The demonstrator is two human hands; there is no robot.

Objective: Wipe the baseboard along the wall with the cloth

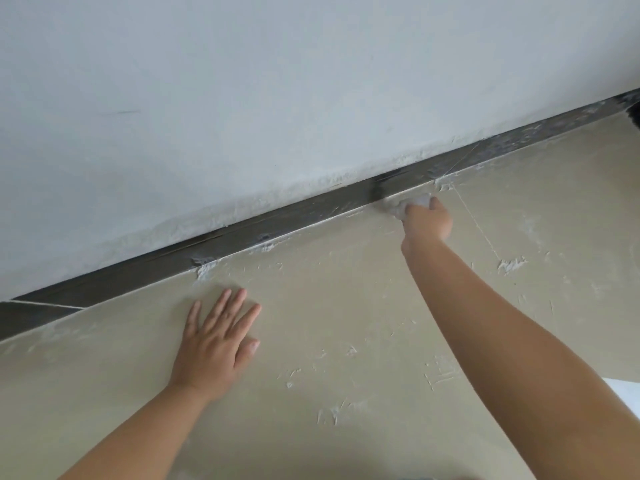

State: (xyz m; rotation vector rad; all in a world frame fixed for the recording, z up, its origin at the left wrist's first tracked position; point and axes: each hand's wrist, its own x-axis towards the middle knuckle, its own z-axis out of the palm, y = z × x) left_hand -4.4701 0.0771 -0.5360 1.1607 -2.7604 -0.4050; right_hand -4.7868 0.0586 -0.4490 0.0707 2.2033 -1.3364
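Head view: the right hand (427, 221) grips a grey cloth (403, 206) against the dark baseboard (242, 233) at 1 o'clock — white wall (242, 98) above. The left hand (216, 344) lies flat, fingers straight, on the beige floor (346, 306) — plaster smears (510, 265) around.

1. No readable text, labels, brands, nos. or signs were visible anywhere in view.
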